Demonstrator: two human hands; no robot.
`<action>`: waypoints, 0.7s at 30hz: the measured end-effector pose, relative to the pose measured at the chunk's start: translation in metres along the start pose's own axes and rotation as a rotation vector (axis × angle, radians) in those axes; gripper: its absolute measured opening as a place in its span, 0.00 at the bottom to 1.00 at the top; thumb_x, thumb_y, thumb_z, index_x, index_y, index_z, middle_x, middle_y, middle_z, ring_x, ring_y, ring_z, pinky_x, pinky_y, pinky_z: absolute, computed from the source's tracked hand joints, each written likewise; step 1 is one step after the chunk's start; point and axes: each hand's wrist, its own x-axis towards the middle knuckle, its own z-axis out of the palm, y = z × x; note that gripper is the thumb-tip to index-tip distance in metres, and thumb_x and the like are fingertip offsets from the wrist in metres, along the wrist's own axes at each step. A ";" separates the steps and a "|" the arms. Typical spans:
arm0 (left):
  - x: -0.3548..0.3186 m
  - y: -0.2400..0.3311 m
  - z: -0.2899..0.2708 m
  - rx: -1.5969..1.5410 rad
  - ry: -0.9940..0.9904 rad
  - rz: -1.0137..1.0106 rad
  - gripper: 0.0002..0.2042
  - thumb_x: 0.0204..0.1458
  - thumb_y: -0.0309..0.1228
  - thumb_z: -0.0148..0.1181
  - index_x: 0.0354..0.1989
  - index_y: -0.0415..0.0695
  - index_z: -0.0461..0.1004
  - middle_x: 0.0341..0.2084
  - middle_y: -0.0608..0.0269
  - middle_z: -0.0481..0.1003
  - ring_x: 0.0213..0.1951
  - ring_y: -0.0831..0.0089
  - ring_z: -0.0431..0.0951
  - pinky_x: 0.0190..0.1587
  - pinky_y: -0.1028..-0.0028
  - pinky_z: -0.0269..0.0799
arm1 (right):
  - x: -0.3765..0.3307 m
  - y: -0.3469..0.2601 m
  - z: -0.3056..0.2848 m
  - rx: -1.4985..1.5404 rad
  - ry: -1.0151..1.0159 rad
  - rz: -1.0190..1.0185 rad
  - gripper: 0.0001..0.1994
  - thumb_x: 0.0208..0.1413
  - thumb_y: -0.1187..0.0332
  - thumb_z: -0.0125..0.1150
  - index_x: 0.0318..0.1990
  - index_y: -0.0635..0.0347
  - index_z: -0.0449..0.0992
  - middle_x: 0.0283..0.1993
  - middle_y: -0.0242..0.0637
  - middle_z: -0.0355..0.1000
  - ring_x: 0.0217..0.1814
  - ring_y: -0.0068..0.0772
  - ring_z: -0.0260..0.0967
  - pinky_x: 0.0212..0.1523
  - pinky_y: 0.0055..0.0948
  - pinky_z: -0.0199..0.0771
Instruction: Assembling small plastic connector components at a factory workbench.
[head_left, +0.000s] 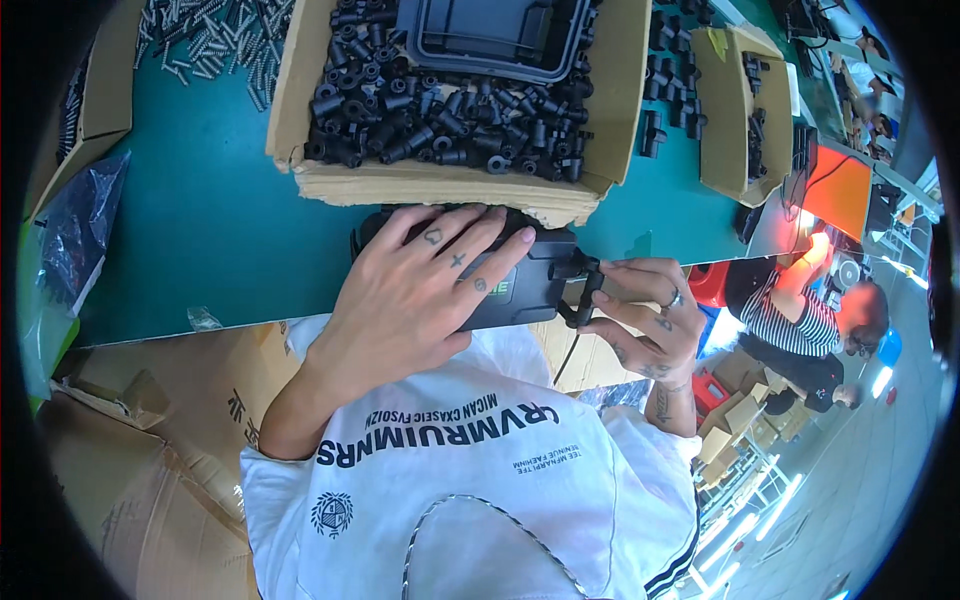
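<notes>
A flat black plastic case (535,290) lies at the table's near edge, partly overhanging it. My left hand (425,280) spans the case, its fingers across the top and the thumb at the near side, holding it. At the case's right end, my right hand (655,315) has its thumb and fingers closed on a black handle-like plastic fitting (585,290). Whether that fitting is fully fixed to the case I cannot tell. Just beyond stands an open cardboard box (400,188) full of small black plastic fittings (430,125).
A black plastic tray (500,40) rests on the fittings. Metal springs or screws (215,45) lie far left, near a plastic bag (80,240). Loose black parts (670,90) and a smaller carton (740,120) are at right. A co-worker in stripes (800,315) is farther right.
</notes>
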 end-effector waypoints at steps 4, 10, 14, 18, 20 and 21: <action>0.000 -0.001 0.001 -0.017 0.009 0.002 0.47 0.25 0.34 0.74 0.65 0.52 0.66 0.58 0.61 0.70 0.57 0.64 0.70 0.59 0.59 0.61 | -0.005 0.008 0.004 -0.047 0.036 -0.044 0.21 0.25 0.64 0.79 0.35 0.56 0.84 0.47 0.38 0.79 0.47 0.41 0.75 0.42 0.36 0.75; 0.000 -0.002 0.003 -0.004 0.027 0.003 0.48 0.24 0.35 0.75 0.65 0.52 0.66 0.57 0.62 0.70 0.57 0.64 0.70 0.59 0.60 0.62 | -0.013 0.016 0.012 -0.041 0.079 -0.073 0.22 0.27 0.60 0.78 0.36 0.54 0.84 0.47 0.36 0.80 0.48 0.39 0.75 0.43 0.35 0.73; 0.000 -0.001 0.004 -0.014 0.031 -0.004 0.48 0.24 0.34 0.75 0.65 0.53 0.66 0.57 0.62 0.71 0.57 0.64 0.70 0.58 0.60 0.62 | -0.017 0.024 0.014 -0.021 0.088 -0.093 0.23 0.28 0.59 0.78 0.37 0.53 0.83 0.48 0.36 0.80 0.47 0.39 0.75 0.43 0.35 0.74; 0.000 -0.001 0.006 0.004 0.035 -0.003 0.47 0.25 0.34 0.74 0.65 0.53 0.66 0.57 0.62 0.71 0.57 0.64 0.70 0.58 0.60 0.62 | -0.017 0.026 0.018 -0.007 0.096 -0.095 0.24 0.27 0.59 0.78 0.38 0.53 0.83 0.49 0.36 0.80 0.47 0.41 0.75 0.42 0.34 0.75; 0.000 -0.001 0.006 0.010 0.038 -0.001 0.47 0.25 0.34 0.73 0.65 0.53 0.66 0.56 0.62 0.71 0.57 0.64 0.70 0.58 0.60 0.62 | -0.016 0.026 0.019 0.030 0.106 -0.100 0.25 0.27 0.59 0.78 0.39 0.53 0.82 0.49 0.37 0.79 0.48 0.42 0.74 0.43 0.35 0.76; -0.001 -0.001 0.006 0.013 0.033 -0.003 0.47 0.25 0.34 0.73 0.65 0.53 0.66 0.56 0.63 0.71 0.58 0.64 0.70 0.58 0.60 0.62 | -0.016 0.027 0.020 0.031 0.106 -0.100 0.25 0.27 0.59 0.78 0.39 0.53 0.82 0.49 0.37 0.79 0.48 0.42 0.74 0.43 0.35 0.76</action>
